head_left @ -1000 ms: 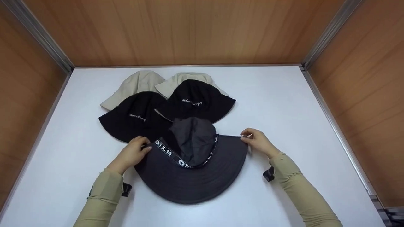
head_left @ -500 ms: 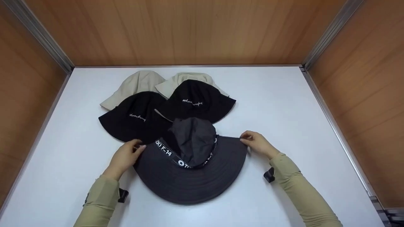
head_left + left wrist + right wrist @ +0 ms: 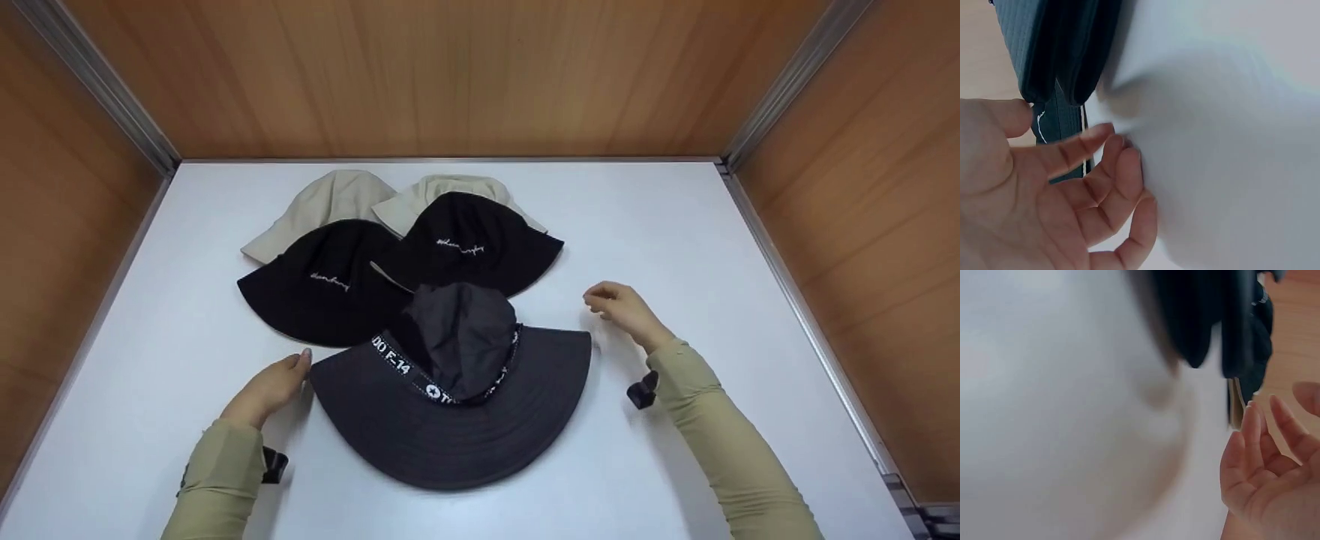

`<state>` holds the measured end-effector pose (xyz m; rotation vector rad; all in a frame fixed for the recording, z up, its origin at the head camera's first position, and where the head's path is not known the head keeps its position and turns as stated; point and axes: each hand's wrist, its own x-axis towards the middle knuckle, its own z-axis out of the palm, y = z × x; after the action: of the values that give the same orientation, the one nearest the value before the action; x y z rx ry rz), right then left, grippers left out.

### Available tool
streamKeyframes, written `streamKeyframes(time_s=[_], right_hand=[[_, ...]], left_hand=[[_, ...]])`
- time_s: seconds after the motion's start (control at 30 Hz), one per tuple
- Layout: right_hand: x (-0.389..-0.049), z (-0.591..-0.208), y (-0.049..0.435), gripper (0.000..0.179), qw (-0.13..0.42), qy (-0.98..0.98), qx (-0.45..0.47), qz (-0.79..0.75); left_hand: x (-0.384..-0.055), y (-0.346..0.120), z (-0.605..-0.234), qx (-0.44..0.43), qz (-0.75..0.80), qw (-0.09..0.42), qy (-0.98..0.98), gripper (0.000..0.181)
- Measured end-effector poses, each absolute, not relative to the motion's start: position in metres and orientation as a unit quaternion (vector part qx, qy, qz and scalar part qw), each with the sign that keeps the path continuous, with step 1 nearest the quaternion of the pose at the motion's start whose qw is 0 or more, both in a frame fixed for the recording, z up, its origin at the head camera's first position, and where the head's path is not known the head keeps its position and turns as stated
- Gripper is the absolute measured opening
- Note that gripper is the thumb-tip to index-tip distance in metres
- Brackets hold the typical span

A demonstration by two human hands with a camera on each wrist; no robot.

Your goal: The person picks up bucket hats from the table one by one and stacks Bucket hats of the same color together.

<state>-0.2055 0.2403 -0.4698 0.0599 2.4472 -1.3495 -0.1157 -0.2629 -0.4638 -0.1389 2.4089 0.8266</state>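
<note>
A dark grey wide-brimmed hat (image 3: 450, 442) lies folded on the white table, its brim fanned toward me and its crown pointing away. White lettering runs along its band. My left hand (image 3: 271, 386) is just off the brim's left corner, holding nothing. In the left wrist view its fingers (image 3: 1129, 169) are loosely bent, with the thumb close to the folded brim edge (image 3: 1081, 84). Off the brim's right corner, my right hand (image 3: 622, 307) hovers with nothing in it. The right wrist view shows its thumb and fingers (image 3: 1249, 439) apart, below the brim layers (image 3: 1190, 343).
Behind the grey hat lie two black bucket hats, one at left (image 3: 315, 300) and one at right (image 3: 487, 262), overlapping two beige hats (image 3: 322, 202) (image 3: 442, 191). Wooden panels (image 3: 450, 75) wall the table (image 3: 675, 225) at the back and both sides.
Both hands have let go of the grey hat's brim. The left has moved left and toward me, the right slightly up and away. The hat stays nearly where it was.
</note>
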Motion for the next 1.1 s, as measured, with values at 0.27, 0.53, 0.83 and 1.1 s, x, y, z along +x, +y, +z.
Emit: streamKeyframes(time_s=[0.27,0.53,0.83,1.1], right_hand=[[-0.245,-0.451,0.233,0.023,0.216,0.679,0.168,-0.681],[-0.264,-0.451,0.204,0.057,0.242,0.626,0.227,-0.705],[-0.273,-0.461,0.189,0.06,0.227,0.532,0.264,-0.772],[-0.278,-0.473,0.182,0.054,0.216,0.478,0.281,-0.804]], left_hand=[[-0.119,-0.27,-0.467,-0.065,0.347,0.331,0.875,0.082],[-0.118,-0.273,-0.468,-0.073,0.349,0.343,0.869,0.083],[-0.117,-0.271,-0.467,-0.073,0.357,0.331,0.87,0.08],[-0.116,-0.269,-0.469,-0.069,0.341,0.32,0.881,0.08]])
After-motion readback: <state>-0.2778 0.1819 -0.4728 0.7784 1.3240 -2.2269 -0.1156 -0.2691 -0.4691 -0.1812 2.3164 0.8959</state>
